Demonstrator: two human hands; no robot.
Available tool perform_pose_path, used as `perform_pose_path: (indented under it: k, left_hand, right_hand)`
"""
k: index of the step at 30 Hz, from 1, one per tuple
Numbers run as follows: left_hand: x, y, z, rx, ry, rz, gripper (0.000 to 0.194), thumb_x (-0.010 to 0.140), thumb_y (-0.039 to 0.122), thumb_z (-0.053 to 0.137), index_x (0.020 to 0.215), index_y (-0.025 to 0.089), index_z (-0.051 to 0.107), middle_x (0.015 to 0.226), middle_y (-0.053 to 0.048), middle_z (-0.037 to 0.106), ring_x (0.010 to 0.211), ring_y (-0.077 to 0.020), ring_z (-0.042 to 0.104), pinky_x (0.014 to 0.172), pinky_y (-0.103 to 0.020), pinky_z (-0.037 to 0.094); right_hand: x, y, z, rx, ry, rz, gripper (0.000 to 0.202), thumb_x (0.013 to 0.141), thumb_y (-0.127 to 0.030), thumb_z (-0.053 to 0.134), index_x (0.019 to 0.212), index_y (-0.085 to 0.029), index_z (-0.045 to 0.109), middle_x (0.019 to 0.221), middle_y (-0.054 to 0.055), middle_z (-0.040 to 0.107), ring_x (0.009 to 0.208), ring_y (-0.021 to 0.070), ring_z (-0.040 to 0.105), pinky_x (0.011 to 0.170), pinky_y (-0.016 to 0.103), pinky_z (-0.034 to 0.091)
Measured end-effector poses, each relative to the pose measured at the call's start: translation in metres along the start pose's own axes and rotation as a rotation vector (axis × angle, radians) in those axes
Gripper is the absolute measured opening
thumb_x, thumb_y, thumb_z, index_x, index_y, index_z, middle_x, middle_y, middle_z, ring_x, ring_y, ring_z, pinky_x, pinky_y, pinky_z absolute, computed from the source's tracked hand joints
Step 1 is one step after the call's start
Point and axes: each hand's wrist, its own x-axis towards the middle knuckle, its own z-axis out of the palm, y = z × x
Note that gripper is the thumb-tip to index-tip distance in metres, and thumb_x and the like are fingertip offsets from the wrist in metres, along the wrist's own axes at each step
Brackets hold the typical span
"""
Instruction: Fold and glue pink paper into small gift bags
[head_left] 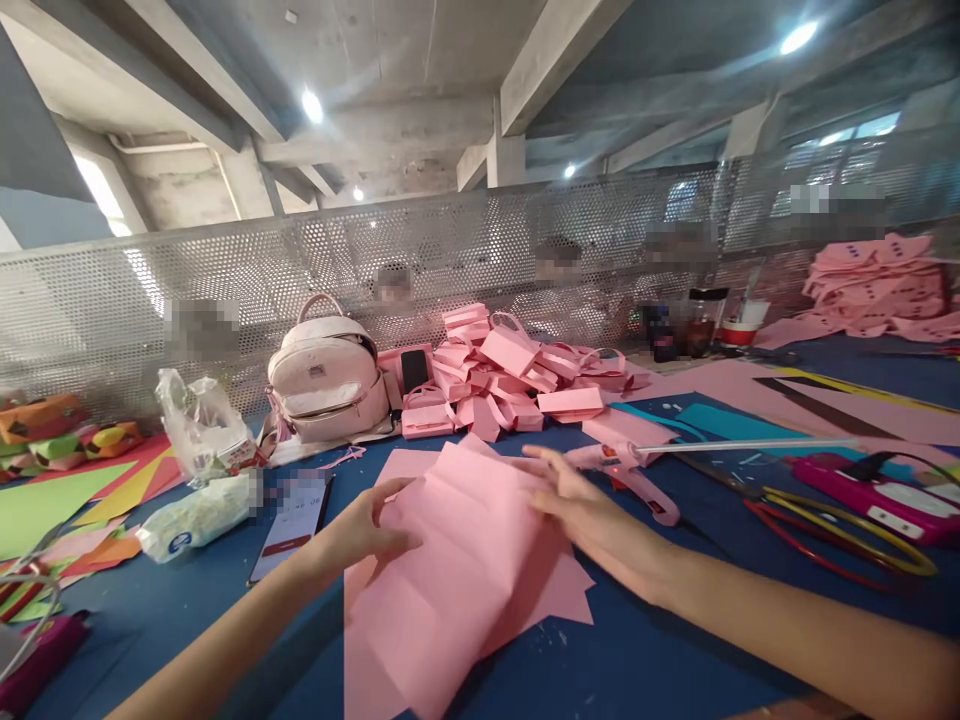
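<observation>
A creased pink paper sheet (442, 570) is held up between my two hands, tilted over other pink sheets (364, 660) on the blue table. At its left edge, my left hand (382, 520) grips it with the thumb on the near face. My right hand (562, 490) holds the right edge, its fingers partly behind the paper. Just beyond my right hand lies a pink glue gun (630, 475) with a long clear glue stick in its back. Behind the sheet rises a pile of folded pink paper pieces (502, 375), some with strap-like loops.
A pale backpack (326, 380) stands against the perforated metal screen (450, 240). Left are a phone (292, 525), a tissue pack (199, 515) and coloured paper (60, 505). Right are scissors (847, 530), a magenta power strip (870, 495) and stacked pink pieces (877, 290).
</observation>
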Motion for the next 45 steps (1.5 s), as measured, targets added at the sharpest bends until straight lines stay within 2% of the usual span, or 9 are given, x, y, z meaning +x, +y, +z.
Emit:
perform_pose_path:
  k: [6,16,20,25,27,32,38,42,45]
  left_hand:
    - [0.001,0.008,-0.006,0.17,-0.145,0.082,0.052,0.069,0.021,0.083,0.119,0.021,0.072,0.112,-0.008,0.074,0.103,-0.0286,0.069,0.083,-0.031,0.056]
    - [0.008,0.01,0.001,0.203,-0.112,0.089,0.053,0.077,0.031,0.077,0.128,0.02,0.067,0.102,-0.008,0.075,0.08,-0.0221,0.069,0.073,-0.03,0.054]
    - [0.011,0.0,-0.012,0.08,0.118,0.286,0.069,0.074,0.038,0.083,0.137,0.026,0.057,0.133,-0.013,0.064,0.125,-0.0283,0.058,0.103,-0.036,0.045]
    - [-0.019,-0.01,-0.022,-0.211,-0.097,0.45,0.098,0.076,0.075,0.063,0.156,0.033,0.025,0.154,-0.014,0.043,0.144,-0.034,0.036,0.117,-0.051,0.03]
    - [-0.04,-0.015,-0.013,-0.024,-0.234,0.412,0.12,0.064,0.078,0.072,0.158,0.031,0.015,0.156,-0.016,0.04,0.144,-0.038,0.034,0.117,-0.054,0.028]
    - [-0.068,-0.022,0.027,0.814,-0.451,0.376,0.086,0.085,0.023,0.065,0.158,0.032,0.02,0.163,-0.005,0.026,0.148,-0.03,0.029,0.121,-0.045,0.025]
    - [-0.055,-0.038,0.026,1.015,-0.331,0.584,0.063,0.088,0.015,0.05,0.15,0.024,0.041,0.153,-0.008,0.046,0.138,-0.0261,0.048,0.115,-0.036,0.038]
    - [-0.062,-0.044,0.022,0.857,-0.03,0.402,0.03,0.098,0.032,0.047,0.113,0.024,0.071,0.109,-0.008,0.075,0.099,-0.0242,0.07,0.086,-0.029,0.054]
    - [-0.062,-0.047,0.027,0.677,0.224,0.164,0.034,0.096,0.044,0.052,0.092,0.017,0.073,0.077,-0.008,0.07,0.074,-0.0217,0.065,0.066,-0.027,0.049]
  right_hand:
    - [-0.007,-0.007,-0.027,-0.613,-0.191,-0.138,0.063,0.077,-0.042,0.077,0.133,-0.031,0.052,0.14,0.008,0.055,0.127,0.0302,0.052,0.107,0.044,0.043]
    - [0.013,0.015,-0.029,-0.464,-0.26,-0.05,0.044,0.072,-0.035,0.076,0.11,-0.02,0.06,0.096,0.004,0.066,0.091,0.0237,0.065,0.08,0.034,0.052]
    - [0.01,0.011,-0.029,-0.382,-0.235,-0.086,0.028,0.08,-0.044,0.072,0.093,-0.021,0.064,0.099,0.005,0.068,0.096,0.025,0.065,0.09,0.036,0.051]
    - [-0.015,0.005,-0.032,-0.369,-0.086,-0.098,0.046,0.082,-0.057,0.067,0.112,-0.023,0.062,0.114,0.011,0.068,0.108,0.0292,0.064,0.099,0.042,0.048]
    - [-0.026,0.003,-0.032,-0.416,-0.172,-0.082,0.043,0.086,-0.058,0.062,0.108,-0.021,0.063,0.111,0.012,0.069,0.104,0.0293,0.066,0.096,0.043,0.051]
    - [-0.039,-0.003,-0.032,-0.666,-0.454,-0.124,0.031,0.094,-0.045,0.058,0.11,-0.022,0.069,0.121,0.011,0.071,0.112,0.0291,0.065,0.099,0.045,0.049]
    - [-0.032,0.008,-0.042,-0.873,-0.71,-0.336,0.043,0.102,-0.046,0.039,0.132,-0.028,0.065,0.137,0.007,0.063,0.134,0.0278,0.051,0.116,0.046,0.033]
    - [-0.034,0.021,-0.047,-0.886,-0.24,-0.152,0.056,0.095,-0.063,0.042,0.103,-0.02,0.077,0.103,0.012,0.074,0.099,0.0311,0.067,0.09,0.041,0.052]
    - [-0.03,0.027,-0.041,-0.866,-0.058,-0.04,0.053,0.089,-0.063,0.051,0.092,-0.015,0.073,0.074,0.005,0.064,0.071,0.0226,0.06,0.064,0.031,0.049]
